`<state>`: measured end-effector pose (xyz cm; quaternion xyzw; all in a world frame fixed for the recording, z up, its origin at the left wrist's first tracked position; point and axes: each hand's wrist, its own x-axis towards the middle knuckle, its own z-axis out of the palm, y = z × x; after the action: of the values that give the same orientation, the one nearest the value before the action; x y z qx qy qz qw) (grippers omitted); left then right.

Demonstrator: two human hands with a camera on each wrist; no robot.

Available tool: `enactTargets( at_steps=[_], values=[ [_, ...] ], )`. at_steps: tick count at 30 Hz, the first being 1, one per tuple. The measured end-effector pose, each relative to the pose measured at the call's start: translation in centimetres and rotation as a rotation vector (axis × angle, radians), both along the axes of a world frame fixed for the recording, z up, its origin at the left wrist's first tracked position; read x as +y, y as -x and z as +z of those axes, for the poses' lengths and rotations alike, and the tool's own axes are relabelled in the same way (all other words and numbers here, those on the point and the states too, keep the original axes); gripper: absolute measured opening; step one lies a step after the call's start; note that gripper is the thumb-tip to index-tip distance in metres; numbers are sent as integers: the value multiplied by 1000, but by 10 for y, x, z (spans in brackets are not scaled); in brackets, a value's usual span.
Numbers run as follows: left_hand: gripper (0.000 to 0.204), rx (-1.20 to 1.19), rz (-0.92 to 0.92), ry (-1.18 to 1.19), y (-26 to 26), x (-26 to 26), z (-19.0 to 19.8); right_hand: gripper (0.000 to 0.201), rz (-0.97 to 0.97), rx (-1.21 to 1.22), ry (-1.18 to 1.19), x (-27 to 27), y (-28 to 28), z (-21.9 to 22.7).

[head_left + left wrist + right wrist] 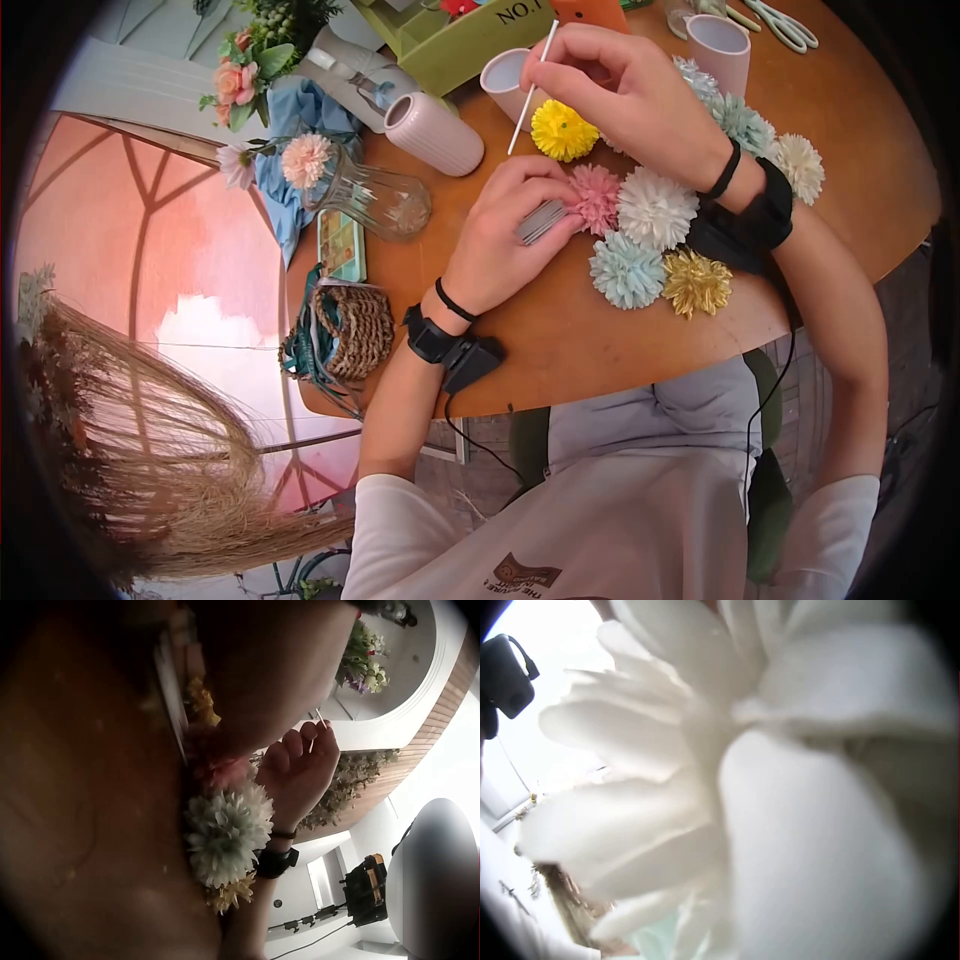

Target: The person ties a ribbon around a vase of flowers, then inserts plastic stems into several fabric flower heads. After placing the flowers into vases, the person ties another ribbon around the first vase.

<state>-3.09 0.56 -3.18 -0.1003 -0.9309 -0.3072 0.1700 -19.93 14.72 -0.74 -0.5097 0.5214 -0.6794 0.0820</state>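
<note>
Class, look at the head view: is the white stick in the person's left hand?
No, the right hand pinches the white stick between its fingers and thumb.

The right hand (625,95) pinches a thin white stick (533,88), raised near a yellow flower (564,131) above the wooden bench (530,345).

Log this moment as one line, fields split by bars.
left hand: grips grey stack | right hand: pinches white stick | nearby: yellow flower, pink flower
</note>
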Motion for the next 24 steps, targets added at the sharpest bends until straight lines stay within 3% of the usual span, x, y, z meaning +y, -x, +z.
enactTargets(
  at_steps=[6, 13, 15, 18, 19, 20, 24],
  values=[
    [42, 67, -142, 164, 7, 11, 6, 26, -57, 76, 67, -2, -1, -1],
    [21, 51, -81, 85, 3, 8, 5, 25, 10, 44, -139, 12, -6, 11],
    [15, 56, -51, 65, 3, 7, 3, 26, -45, 108, -18, 3, -3, 3],
    [11, 52, 28, -258, 2, -2, -3, 26, -78, 121, 85, -2, -2, 0],
    [10, 50, 69, -493, 2, -5, -8, 26, -81, 109, 106, -2, -3, -1],
    [14, -2, 142, -768, 2, -5, -6, 26, -83, 103, 69, 1, -5, 2],
    [33, -31, 98, -1185, 4, -27, -5, 25, -83, 134, 31, 5, -3, 5]
  ],
)
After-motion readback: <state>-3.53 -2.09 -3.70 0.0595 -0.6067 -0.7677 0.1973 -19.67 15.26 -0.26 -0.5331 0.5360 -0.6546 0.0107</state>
